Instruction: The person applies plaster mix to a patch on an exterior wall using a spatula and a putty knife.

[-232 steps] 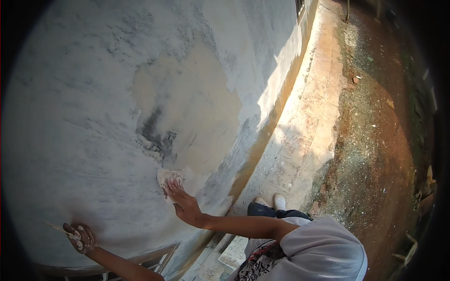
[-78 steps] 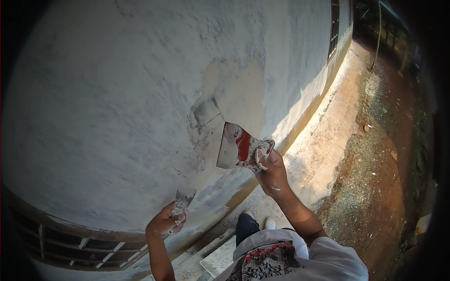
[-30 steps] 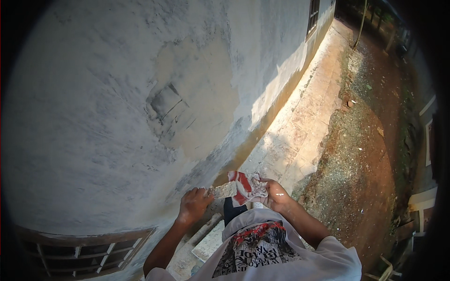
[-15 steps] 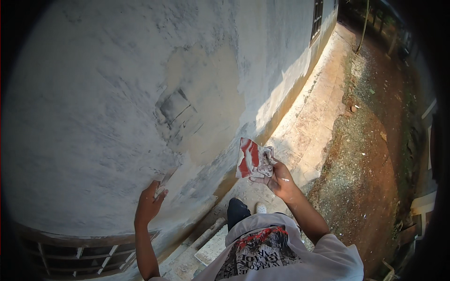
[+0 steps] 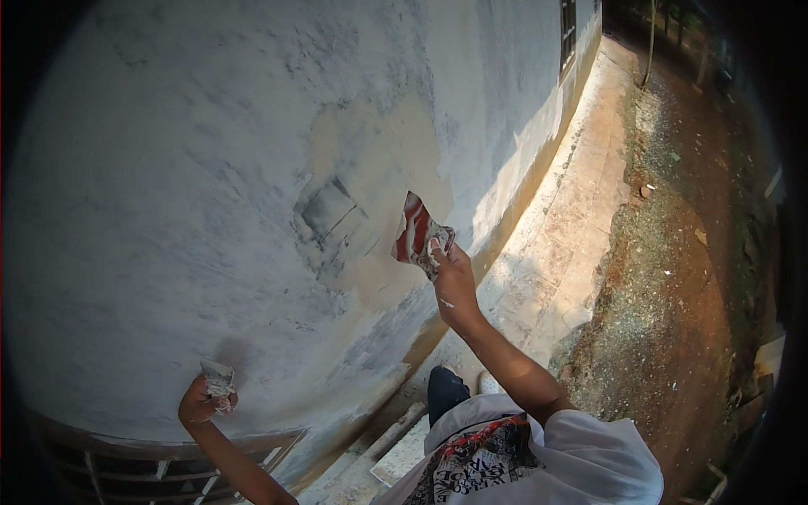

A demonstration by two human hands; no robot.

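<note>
My right hand point(image 5: 454, 282) grips a flat putty blade point(image 5: 415, 231), red and smeared with white and grey putty. It is raised in front of the wall point(image 5: 143, 210), beside the lower right of a beige patch point(image 5: 383, 160); whether it touches the wall I cannot tell. Low on the left, my left hand point(image 5: 202, 402) is closed round a second, smaller putty knife point(image 5: 218, 378) caked with whitish putty. A soft shadow falls on the wall beside that knife. Inside the beige patch is a rough dark grey spot point(image 5: 330, 210). White smears mark my right hand.
A barred window point(image 5: 160, 467) lies at the lower left, another point(image 5: 569, 34) far along the wall. Pale ledges point(image 5: 404, 454) stand by my feet. A paved strip point(image 5: 555, 244) follows the wall base, with gravel and reddish earth point(image 5: 673, 311) beyond.
My right hand has moved up and left with its red blade, now tilted differently. My left hand has swung down and left with its knife, away from the patch's lower edge.
</note>
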